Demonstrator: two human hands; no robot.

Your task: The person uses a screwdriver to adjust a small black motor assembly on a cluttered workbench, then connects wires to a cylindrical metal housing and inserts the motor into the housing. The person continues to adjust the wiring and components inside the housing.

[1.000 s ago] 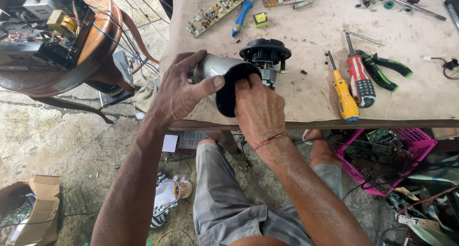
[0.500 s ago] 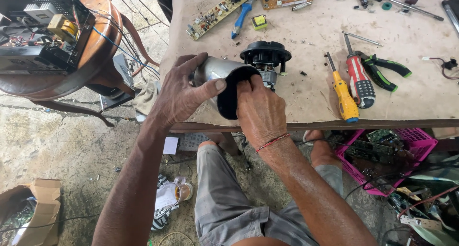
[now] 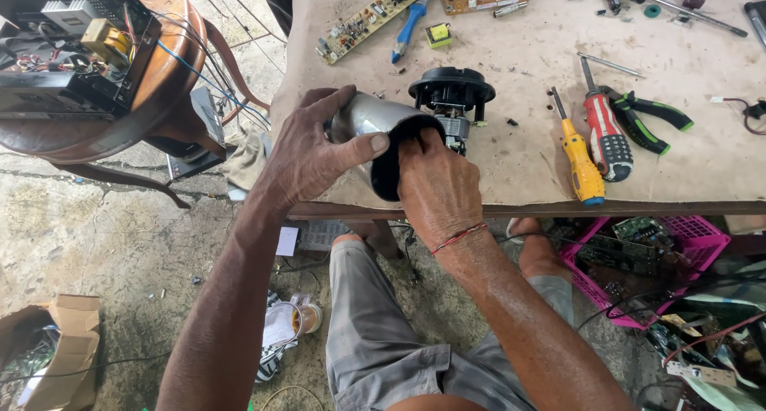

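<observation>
Hands meet at the near edge of the desk (image 3: 511, 179). Left hand (image 3: 307, 160) wraps a metal cylinder with a black open end (image 3: 375, 128), thumb pressed on the rim, seemingly to steady it. Right hand (image 3: 437, 189) has fingers curled at that dark opening, gripping its edge; whether they pinch anything inside is hidden. Just behind stands a black round motor assembly (image 3: 452, 92). A yellow screwdriver (image 3: 578, 160), a red screwdriver (image 3: 605, 132) and green-handled pliers (image 3: 646, 116) lie to the right, within reach.
</observation>
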